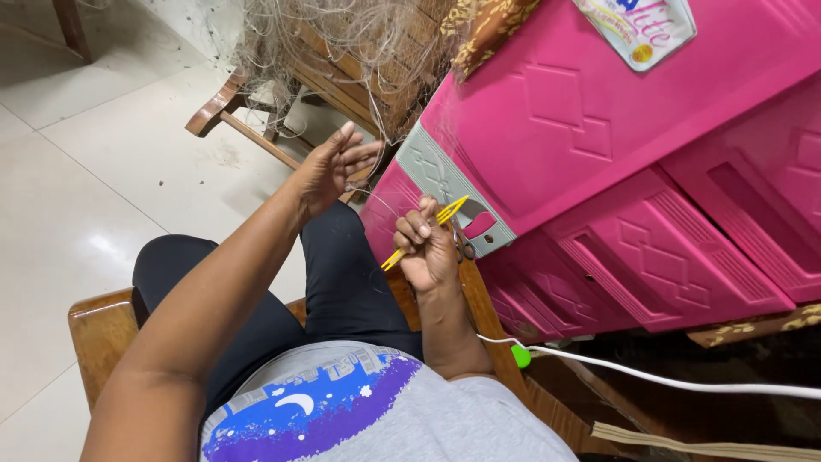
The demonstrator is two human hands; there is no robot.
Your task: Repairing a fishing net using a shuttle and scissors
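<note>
My right hand [428,248] is closed around a thin yellow netting needle [449,214], its tip pointing up toward the pink plastic cabinet [599,128]. My left hand [329,167] is raised in front of me with the fingers spread, and a fine thread [376,195] runs from it toward my right hand. A tangle of pale fishing net [342,43] hangs over a wooden frame just beyond my left hand. Small scissors [466,248] seem to hang by my right hand against the cabinet.
I sit on a wooden chair [98,329] with dark trousers over my legs. A white cable [667,376] with a green plug runs across at the right. Pale tiled floor [77,171] lies to the left. A patterned cloth [487,26] drapes over the cabinet's top.
</note>
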